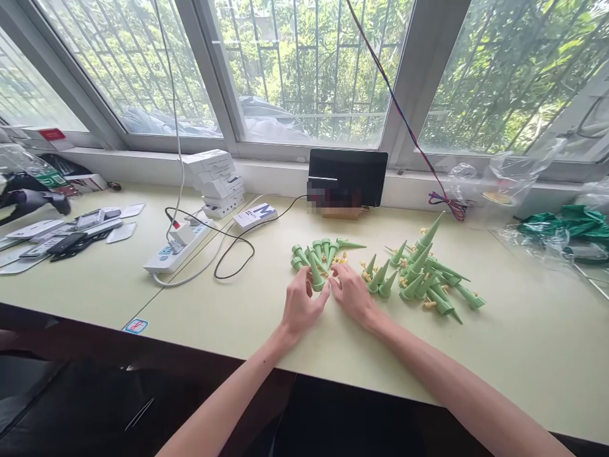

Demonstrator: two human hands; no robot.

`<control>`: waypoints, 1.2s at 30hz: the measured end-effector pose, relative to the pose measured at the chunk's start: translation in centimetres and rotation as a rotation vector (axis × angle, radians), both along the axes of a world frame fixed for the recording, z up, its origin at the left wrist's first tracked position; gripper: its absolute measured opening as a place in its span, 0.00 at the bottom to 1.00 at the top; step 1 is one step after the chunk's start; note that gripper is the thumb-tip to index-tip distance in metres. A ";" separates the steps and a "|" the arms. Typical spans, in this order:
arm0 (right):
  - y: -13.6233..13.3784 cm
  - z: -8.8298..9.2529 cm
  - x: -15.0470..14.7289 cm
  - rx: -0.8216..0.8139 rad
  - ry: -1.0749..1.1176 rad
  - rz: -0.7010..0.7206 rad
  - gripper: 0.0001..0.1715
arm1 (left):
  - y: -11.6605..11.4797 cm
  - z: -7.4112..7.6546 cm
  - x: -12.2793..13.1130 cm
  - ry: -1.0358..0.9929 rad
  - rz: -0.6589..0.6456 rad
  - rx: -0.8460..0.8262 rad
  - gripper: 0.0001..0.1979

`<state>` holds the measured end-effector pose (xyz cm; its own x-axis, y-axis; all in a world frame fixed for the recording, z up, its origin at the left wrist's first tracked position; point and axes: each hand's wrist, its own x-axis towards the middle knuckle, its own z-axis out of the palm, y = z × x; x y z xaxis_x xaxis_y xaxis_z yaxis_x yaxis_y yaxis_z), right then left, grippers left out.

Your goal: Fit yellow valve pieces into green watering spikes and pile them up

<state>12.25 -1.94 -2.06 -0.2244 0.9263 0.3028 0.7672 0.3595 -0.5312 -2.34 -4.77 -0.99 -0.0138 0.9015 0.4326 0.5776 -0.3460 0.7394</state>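
Observation:
My left hand (303, 303) is closed around a green plastic spike (315, 278) shaped like a cone, its wide end toward me. My right hand (353, 293) is just to the right, fingers bent and close together at some small yellow fittings (340, 258); what they pinch, if anything, is hidden. Beyond both hands several more green spikes (331, 252) lie side by side with their caps facing away. To the right of my right hand a few spikes (377, 277) stand near a larger heap of green spikes (423, 273) mixed with yellow fittings.
A black screen (347, 178) leans at the window sill. Left of it are a small white box (255, 216), stacked white boxes (217, 181) and a power strip (178, 249) with loose cables. Phones and cards (78, 231) lie far left; plastic bags (566, 231) lie far right.

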 end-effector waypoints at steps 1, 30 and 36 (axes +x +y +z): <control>0.3 0.1 -0.2 -0.007 0.006 -0.011 0.12 | 0.0 0.0 0.0 -0.002 -0.001 -0.001 0.11; -0.4 1.3 -1.0 -0.110 -0.209 0.052 0.16 | -0.2 0.1 0.2 -0.005 -0.029 0.002 0.08; -1.1 0.7 -0.2 -0.019 -0.154 0.093 0.17 | -0.3 0.0 0.2 -0.021 -0.064 0.008 0.09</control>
